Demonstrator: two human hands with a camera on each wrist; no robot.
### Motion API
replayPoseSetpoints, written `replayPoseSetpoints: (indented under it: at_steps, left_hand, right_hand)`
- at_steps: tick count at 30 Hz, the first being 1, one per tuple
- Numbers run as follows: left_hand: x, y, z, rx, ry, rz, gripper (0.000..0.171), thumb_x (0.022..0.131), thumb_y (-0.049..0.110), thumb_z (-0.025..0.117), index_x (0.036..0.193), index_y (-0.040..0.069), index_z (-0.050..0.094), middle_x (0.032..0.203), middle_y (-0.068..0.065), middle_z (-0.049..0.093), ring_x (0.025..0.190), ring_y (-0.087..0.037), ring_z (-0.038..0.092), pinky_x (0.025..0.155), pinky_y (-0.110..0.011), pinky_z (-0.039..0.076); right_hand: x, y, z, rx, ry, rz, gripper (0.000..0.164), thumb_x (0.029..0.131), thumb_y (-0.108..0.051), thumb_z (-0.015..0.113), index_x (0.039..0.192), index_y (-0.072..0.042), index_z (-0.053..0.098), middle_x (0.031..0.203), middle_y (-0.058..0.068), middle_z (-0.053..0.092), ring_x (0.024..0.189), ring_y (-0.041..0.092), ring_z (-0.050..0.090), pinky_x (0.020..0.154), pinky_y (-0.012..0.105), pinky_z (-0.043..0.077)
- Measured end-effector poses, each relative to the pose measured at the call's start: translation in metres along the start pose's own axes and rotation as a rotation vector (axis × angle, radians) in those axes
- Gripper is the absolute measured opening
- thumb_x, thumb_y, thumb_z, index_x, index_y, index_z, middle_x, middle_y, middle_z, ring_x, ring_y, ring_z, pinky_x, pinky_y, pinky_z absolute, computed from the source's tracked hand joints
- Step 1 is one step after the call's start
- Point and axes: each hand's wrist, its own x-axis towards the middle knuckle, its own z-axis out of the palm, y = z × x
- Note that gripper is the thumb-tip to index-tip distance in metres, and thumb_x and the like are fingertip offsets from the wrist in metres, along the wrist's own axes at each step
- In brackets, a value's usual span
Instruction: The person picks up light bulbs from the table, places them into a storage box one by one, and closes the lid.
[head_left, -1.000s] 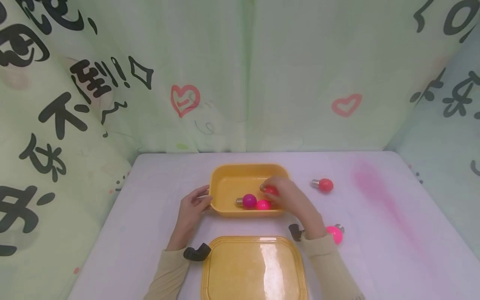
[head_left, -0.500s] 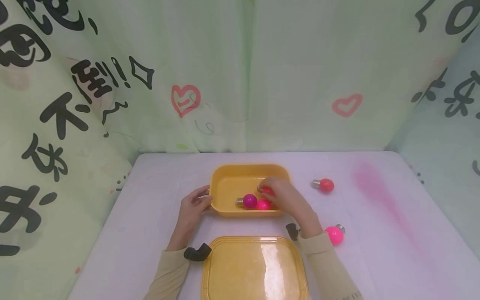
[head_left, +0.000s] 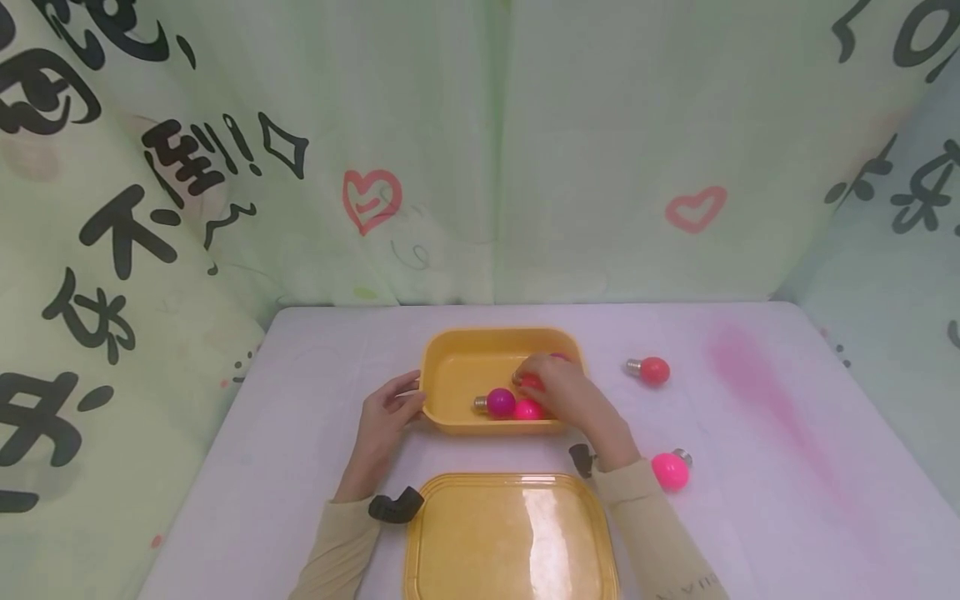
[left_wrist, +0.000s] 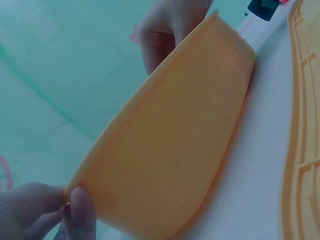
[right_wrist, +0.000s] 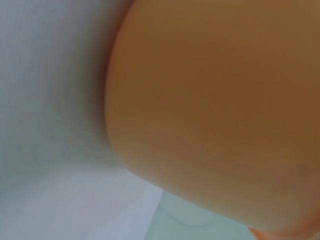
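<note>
A yellow rectangular container (head_left: pixel 453 358) stands on the table, its left rim pinched between the thumb and fingers of my left hand (head_left: pixel 381 421). The left wrist view shows that thumb (left_wrist: pixel 83 210) on the outer wall. Over the container's right part, my right hand (head_left: pixel 573 398) holds a red light bulb (head_left: pixel 532 382) with its metal base pointing left. Just in front lie a purple bulb (head_left: pixel 501 402) and a pink bulb (head_left: pixel 529 410). Behind the right hand a bit of another purple bulb (head_left: pixel 559 356) peeks out. The right wrist view has only the container's outer wall (right_wrist: pixel 215 110).
Nearer me lies a yellow lid (head_left: pixel 480 533). Right of the container are a red bulb (head_left: pixel 655 371) and, closer, a pink bulb (head_left: pixel 671 472) beside my right sleeve. A printed curtain (head_left: pixel 585 167) rises behind the table (head_left: pixel 750 517).
My right hand has shifted slightly left inside the container with the red bulb, exposing part of a purple bulb behind it. The left hand stays on the rim.
</note>
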Motion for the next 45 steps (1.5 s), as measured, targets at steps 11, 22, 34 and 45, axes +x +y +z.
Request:
replayPoseSetpoints:
  at_steps: [11, 22, 34, 45]
  left_hand:
    - [-0.001, 0.001, 0.001, 0.004, 0.003, 0.014, 0.041, 0.094, 0.007, 0.067, 0.134, 0.004, 0.059, 0.124, -0.017, 0.06, 0.099, -0.017, 0.066, 0.076, -0.021, 0.059]
    - [-0.001, 0.0, -0.001, 0.002, -0.002, 0.01, 0.042, 0.093, 0.006, 0.067, 0.135, 0.004, 0.059, 0.126, -0.018, 0.059, 0.103, -0.019, 0.065, 0.078, -0.021, 0.058]
    - [0.0, 0.001, 0.0, 0.005, -0.001, 0.011, 0.042, 0.093, 0.006, 0.067, 0.134, 0.005, 0.059, 0.127, -0.018, 0.059, 0.104, -0.024, 0.065, 0.077, -0.021, 0.058]
    - [-0.001, 0.0, 0.0, 0.002, -0.01, 0.008, 0.042, 0.093, 0.008, 0.067, 0.135, 0.006, 0.059, 0.129, -0.017, 0.06, 0.104, -0.023, 0.064, 0.079, -0.022, 0.059]
  right_hand:
    - [-0.001, 0.002, 0.0, -0.006, 0.0, 0.04, 0.019, 0.091, -0.019, 0.073, 0.106, -0.007, 0.072, 0.1, 0.004, 0.071, 0.097, 0.021, 0.064, 0.094, 0.039, 0.055]
    - [-0.014, -0.002, -0.016, -0.023, 0.048, 0.009, 0.02, 0.09, -0.018, 0.073, 0.108, -0.008, 0.071, 0.099, 0.002, 0.069, 0.094, 0.02, 0.062, 0.089, 0.039, 0.057]
    - [-0.038, -0.005, -0.037, -0.092, 0.104, -0.068, 0.017, 0.086, -0.01, 0.075, 0.101, -0.008, 0.068, 0.093, 0.0, 0.063, 0.085, 0.015, 0.057, 0.078, 0.032, 0.057]
    - [-0.071, 0.002, -0.057, -0.17, 0.135, -0.04, 0.031, 0.084, -0.014, 0.079, 0.112, -0.007, 0.068, 0.109, 0.009, 0.069, 0.104, 0.028, 0.064, 0.092, 0.045, 0.056]
